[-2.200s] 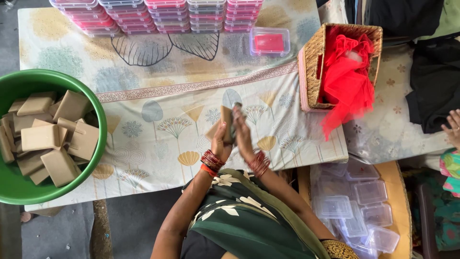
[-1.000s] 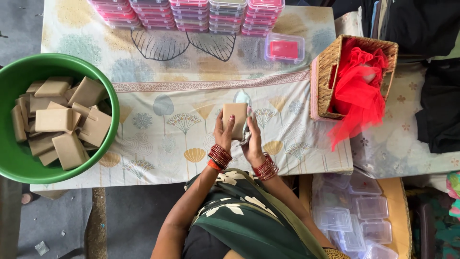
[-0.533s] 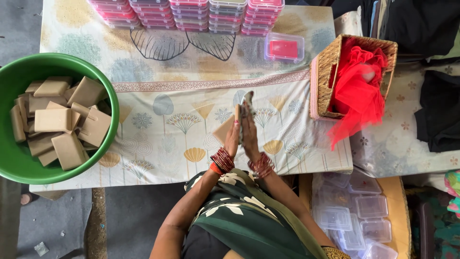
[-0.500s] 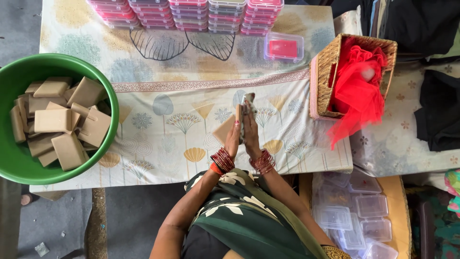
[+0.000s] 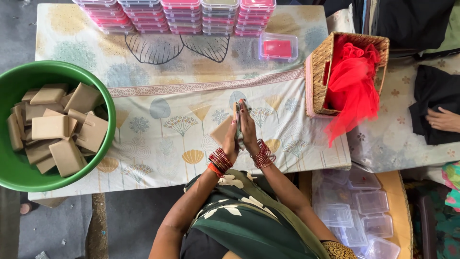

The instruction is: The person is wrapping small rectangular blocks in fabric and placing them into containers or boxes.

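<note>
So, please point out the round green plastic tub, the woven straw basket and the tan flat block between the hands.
Round green plastic tub [image 5: 109, 103], head view, right rim.
Woven straw basket [image 5: 317, 72], head view, left wall.
Tan flat block [image 5: 221, 131], head view, lower face.

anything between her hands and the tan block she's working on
Only a grey cloth, pressed between the right hand and the tan block. The left hand grips the block directly. Nothing else stands in the way.

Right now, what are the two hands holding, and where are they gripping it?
A tan bar stands on edge between the palms: left hand on one flat face, right hand pressing a cloth to the other.
</note>
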